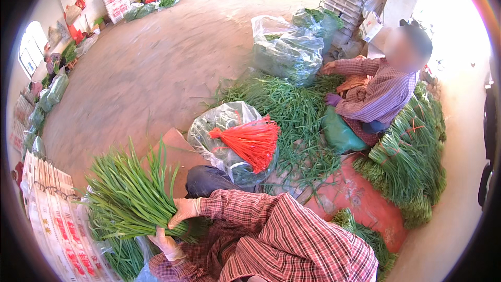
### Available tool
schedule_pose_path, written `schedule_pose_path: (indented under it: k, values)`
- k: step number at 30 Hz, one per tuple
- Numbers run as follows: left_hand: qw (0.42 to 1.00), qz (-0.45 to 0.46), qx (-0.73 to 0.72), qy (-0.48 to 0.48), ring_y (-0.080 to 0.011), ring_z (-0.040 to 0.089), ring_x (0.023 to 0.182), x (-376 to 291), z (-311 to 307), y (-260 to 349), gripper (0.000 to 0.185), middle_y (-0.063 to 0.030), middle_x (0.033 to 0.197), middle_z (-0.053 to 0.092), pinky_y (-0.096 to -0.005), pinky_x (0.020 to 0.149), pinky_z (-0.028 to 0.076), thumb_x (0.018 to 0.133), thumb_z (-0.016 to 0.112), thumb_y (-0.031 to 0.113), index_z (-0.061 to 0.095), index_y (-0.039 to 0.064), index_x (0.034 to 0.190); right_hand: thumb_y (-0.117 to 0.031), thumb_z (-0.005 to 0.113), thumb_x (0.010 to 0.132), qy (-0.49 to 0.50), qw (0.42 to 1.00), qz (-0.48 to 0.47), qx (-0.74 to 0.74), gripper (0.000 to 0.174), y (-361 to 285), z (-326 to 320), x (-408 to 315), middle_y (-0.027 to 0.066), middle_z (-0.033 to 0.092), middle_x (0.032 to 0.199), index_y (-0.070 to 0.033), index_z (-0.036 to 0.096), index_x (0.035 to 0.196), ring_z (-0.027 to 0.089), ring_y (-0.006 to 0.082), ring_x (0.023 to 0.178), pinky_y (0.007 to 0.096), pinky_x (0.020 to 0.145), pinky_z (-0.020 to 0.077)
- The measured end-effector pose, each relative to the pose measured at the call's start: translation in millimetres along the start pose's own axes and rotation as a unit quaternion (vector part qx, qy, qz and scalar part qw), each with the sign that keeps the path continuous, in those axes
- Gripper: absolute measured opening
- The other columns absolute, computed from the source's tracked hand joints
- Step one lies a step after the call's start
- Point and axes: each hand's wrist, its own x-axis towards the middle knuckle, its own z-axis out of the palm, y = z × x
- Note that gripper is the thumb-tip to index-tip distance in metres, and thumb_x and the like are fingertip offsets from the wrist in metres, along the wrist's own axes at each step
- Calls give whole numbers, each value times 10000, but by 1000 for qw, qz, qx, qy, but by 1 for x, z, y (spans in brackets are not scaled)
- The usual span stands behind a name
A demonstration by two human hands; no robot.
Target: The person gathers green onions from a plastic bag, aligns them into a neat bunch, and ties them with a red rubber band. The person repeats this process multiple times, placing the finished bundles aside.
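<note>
Both hands, in thin pale gloves, are at the stem end of a large bunch of green garlic chives (133, 199) at the lower left, its leaf tips fanning up and left. My right hand (184, 212) grips it from the right, thumb across the stems. My left hand (167, 244) holds it from below, its fingers partly hidden by the stems. To the right of the bunch, a bundle of red ties (250, 143) lies on a filled clear plastic bag (209, 125). More loose chives (121, 258) lie beneath the bunch.
A co-worker (375, 82) sits at the right beside loose greens (289, 109) and stacked tied bundles (407, 156). Filled clear bags (289, 53) stand behind the greens. White crates (66, 219) with red print stand at the lower left. A red mat (352, 196) covers floor at right.
</note>
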Motion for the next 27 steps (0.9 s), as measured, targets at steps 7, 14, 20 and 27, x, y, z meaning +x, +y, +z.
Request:
schedule_pose_path:
  k: [7,14,20,27]
  values:
    - [992,68,110,-8,-298,537,1284,46,-2,22,532,-189,1428,564,-443,1146,378,1020,643,267,544,-73,1416,-172,979,703,13,989,-39,-143,747,-91,-9,27,124,772,1191,-30,609,1337,702,226,1140,405,1015,545]
    - [986,2,165,-29,-267,601,1167,83,7,19,509,-152,1369,649,-408,1071,445,973,708,282,633,-70,1334,-118,919,736,33,977,-69,-198,586,-96,-45,56,117,784,1139,-61,676,1266,711,193,1086,375,981,556]
    - [986,-115,124,11,-223,649,989,98,-2,-51,469,-78,1184,720,-383,904,535,972,729,336,721,-79,1192,-24,851,775,41,999,11,32,668,-52,-59,63,81,745,1238,-78,594,1389,676,127,1133,323,981,558]
    - [966,-136,221,-4,-174,654,954,97,14,-3,532,-100,1111,733,-350,896,538,977,757,387,731,-100,1190,-210,906,727,81,959,-78,-259,587,-56,-61,75,151,741,1128,-57,679,1246,693,311,1093,395,1002,534]
